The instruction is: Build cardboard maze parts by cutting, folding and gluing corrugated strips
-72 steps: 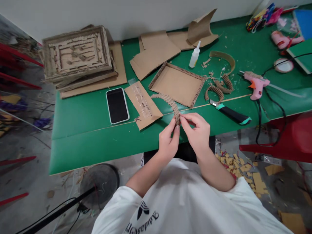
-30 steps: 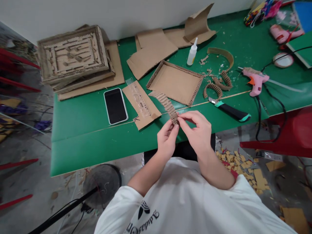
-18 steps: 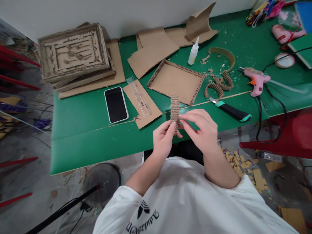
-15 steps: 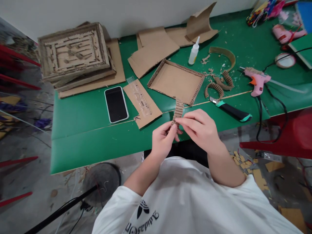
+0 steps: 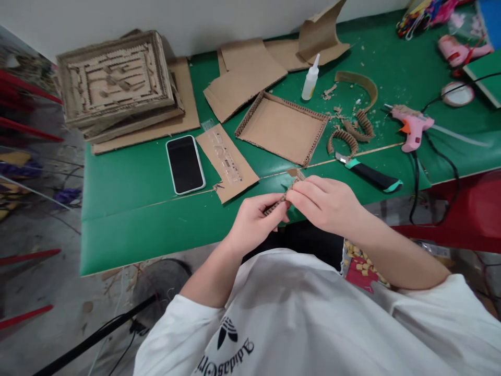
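Between my two hands is a strip of corrugated cardboard (image 5: 296, 178), its ridges showing along part of its length. My left hand (image 5: 258, 216) is closed on the lower end, thumb on top. My right hand (image 5: 323, 202) pinches the strip near its upper end, close beside the left fingertips. The fingers hide much of the strip. Just beyond the hands lies a shallow cardboard tray (image 5: 284, 125) with ridged edging on its far, left and right sides. A utility knife (image 5: 370, 175) with a black and teal handle rests to the right of my right hand.
A phone (image 5: 185, 164) and a clear ruler (image 5: 226, 156) on a cardboard piece (image 5: 245, 175) lie left. Behind are a glue bottle (image 5: 310, 79) and cardboard sheets (image 5: 246, 75). Curled strips (image 5: 344, 142) and a corded pink glue gun (image 5: 412, 125) lie right. Stacked cardboard frames (image 5: 115, 83) stand far left.
The strip stood upright above my fingers and now slants, bent over to the right. My right hand has turned and taken a fuller grip, its elbow swinging outward; my left hand shifted slightly left.
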A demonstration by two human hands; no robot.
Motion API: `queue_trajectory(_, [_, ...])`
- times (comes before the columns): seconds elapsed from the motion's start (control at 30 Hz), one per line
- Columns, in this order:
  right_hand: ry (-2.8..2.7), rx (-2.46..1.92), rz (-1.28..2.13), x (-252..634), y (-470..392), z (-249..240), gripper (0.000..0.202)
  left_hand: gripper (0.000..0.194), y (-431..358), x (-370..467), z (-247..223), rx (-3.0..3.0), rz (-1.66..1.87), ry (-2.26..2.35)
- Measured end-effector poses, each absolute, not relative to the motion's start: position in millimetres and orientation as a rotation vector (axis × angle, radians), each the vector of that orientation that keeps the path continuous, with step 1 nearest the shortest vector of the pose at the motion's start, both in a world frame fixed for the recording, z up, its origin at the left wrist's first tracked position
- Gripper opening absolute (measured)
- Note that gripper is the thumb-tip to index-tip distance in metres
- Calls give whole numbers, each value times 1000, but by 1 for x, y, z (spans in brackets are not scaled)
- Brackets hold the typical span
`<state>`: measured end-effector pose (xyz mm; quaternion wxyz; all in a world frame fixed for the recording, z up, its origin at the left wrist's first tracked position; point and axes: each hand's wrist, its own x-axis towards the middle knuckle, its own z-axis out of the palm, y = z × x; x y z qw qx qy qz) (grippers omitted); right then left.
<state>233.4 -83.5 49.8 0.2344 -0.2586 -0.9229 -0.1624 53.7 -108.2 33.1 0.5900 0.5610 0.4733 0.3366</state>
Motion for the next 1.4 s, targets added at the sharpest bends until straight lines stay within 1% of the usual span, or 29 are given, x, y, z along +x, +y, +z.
queue_trajectory(0.13, [-2521,-719,-410,235,-83,44,11,23,-106,52,34,1299,783,1086])
queue_trajectory(0.37, [-2405,-788,-208,247,-82,37,18,25,-101,45,34,1228,882,1134])
queue_trajectory(0.53, [-2403,-819,-209,244,-78,43,20,26,-100,47,35,1277,838,1160])
queue_trajectory(0.67, [-2502,-785,-271,239,-74,50,19,27,-99,47,36,1429,789,1180])
queue_trajectory(0.87, [-2741,-736,-168,237,-71,62,25,25,-94,43,45,1822,605,1179])
queue_trajectory(1.03, [-2790,-696,-224,234,-70,70,23,25,-90,41,53,1951,548,1114])
queue_trajectory(1.17, [-2769,-703,-268,229,-70,72,27,25,-90,40,54,1930,570,1103])
queue_trajectory(1.27, [-2747,-732,-300,227,-73,71,30,24,-88,39,53,1782,626,1114])
queue_trajectory(1.4, [-2689,-720,-368,233,-75,62,24,20,-83,37,52,1500,746,1155])
